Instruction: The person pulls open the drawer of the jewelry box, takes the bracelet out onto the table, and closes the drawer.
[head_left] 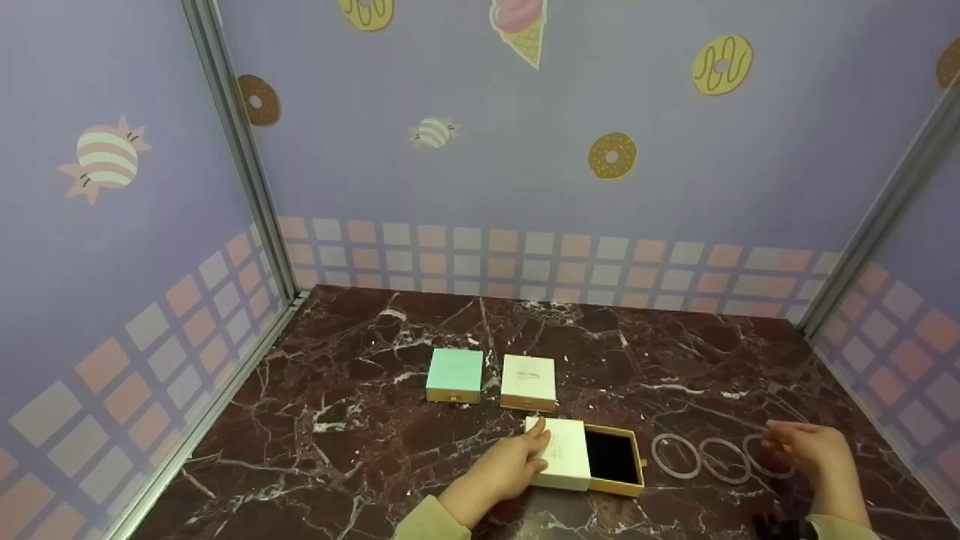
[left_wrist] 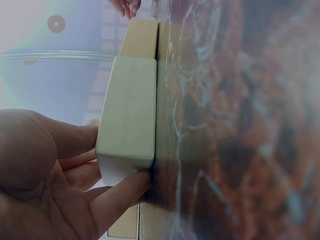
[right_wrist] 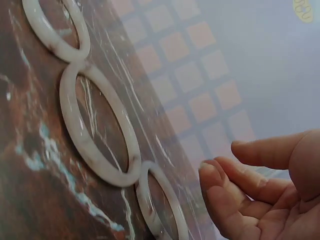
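A cream drawer box [head_left: 566, 454] lies on the table with its gold-edged drawer [head_left: 613, 459] slid out to the right, showing a black lining. My left hand [head_left: 506, 461] grips the left end of the box; in the left wrist view, thumb and fingers [left_wrist: 120, 197] hold the cream sleeve. Three pale bangles lie in a row to the right: a left bangle [head_left: 655, 456], a middle bangle [head_left: 725, 480] and a right bangle [head_left: 757, 470]. Over the right bangle hovers my right hand [head_left: 817, 450], its fingers loosely bent around nothing.
A mint-green box [head_left: 455, 367] and another cream box [head_left: 529, 375] stand closed behind the open one. The dark marble table [head_left: 360, 450] is bounded by printed lilac walls [head_left: 487, 165] with metal corner posts [head_left: 247, 157].
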